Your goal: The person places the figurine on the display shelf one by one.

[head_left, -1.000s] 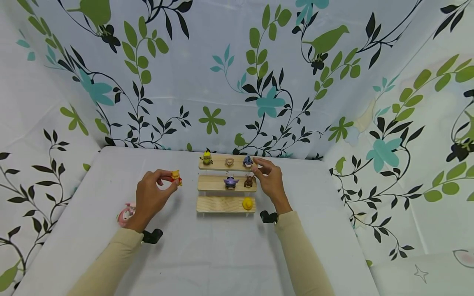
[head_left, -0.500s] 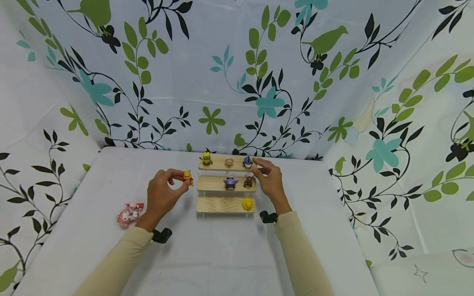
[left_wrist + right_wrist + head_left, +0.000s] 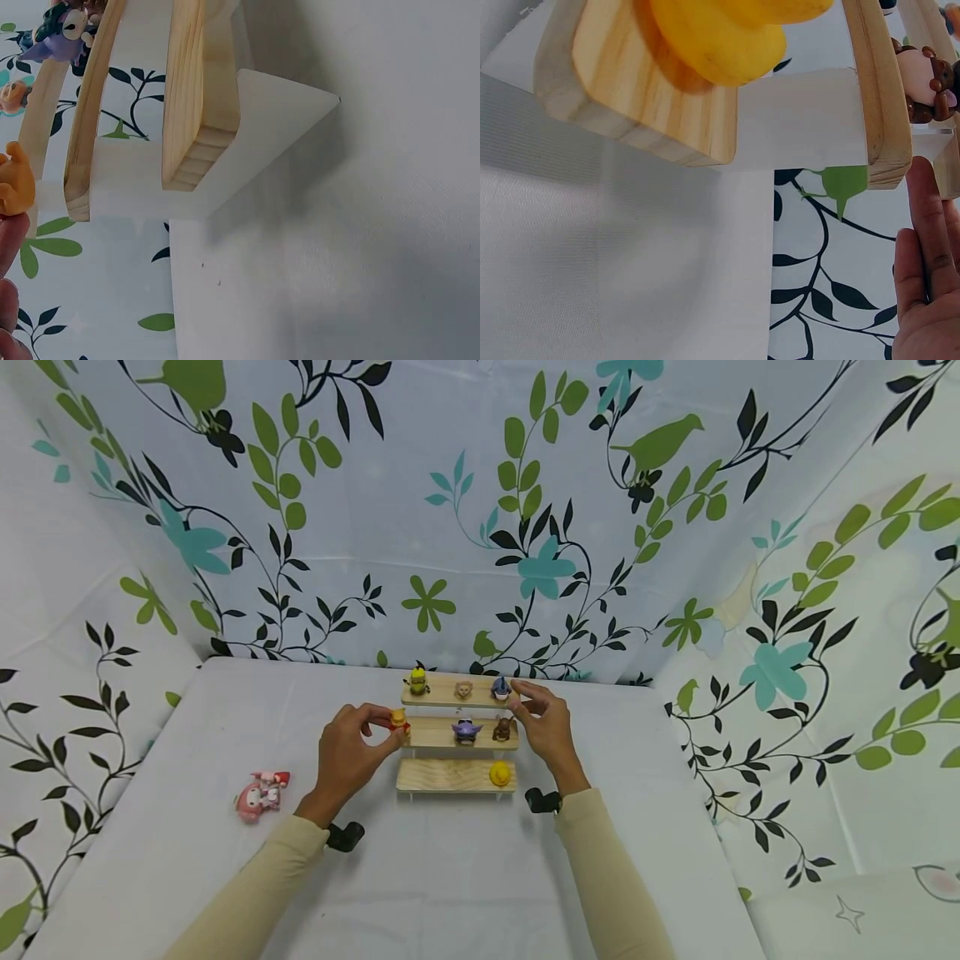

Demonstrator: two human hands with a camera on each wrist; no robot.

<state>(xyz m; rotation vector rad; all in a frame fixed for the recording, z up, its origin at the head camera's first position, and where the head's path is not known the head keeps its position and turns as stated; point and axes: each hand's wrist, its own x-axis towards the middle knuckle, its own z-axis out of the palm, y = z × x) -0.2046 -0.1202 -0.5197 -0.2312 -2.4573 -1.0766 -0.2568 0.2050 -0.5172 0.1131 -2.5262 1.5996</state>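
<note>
My left hand (image 3: 347, 758) pinches a small orange-yellow toy bear figurine with a red shirt (image 3: 398, 721) between thumb and fingers. The bear overlaps the left end of the middle plank of a three-tier wooden display shelf (image 3: 431, 774). In the left wrist view the bear figurine (image 3: 15, 182) shows above the fingertips. At the top plank's right end, my right hand (image 3: 547, 727) grips the shelf, close beside a blue figurine (image 3: 501, 688). Straight lower fingers (image 3: 931, 217) show in the right wrist view; thumb and index are hidden there.
A green-yellow figurine (image 3: 418, 682) and a small tan one (image 3: 464, 690) stand on the top plank. On the middle plank are a purple figurine (image 3: 466, 731) and a brown one (image 3: 502, 728). A yellow figurine (image 3: 500, 772) sits below. Pink figurines (image 3: 260, 796) lie at left.
My left hand has carried the bear figurine rightward, from beside the shelf to the left end of the middle plank. The right hand stays in place.
</note>
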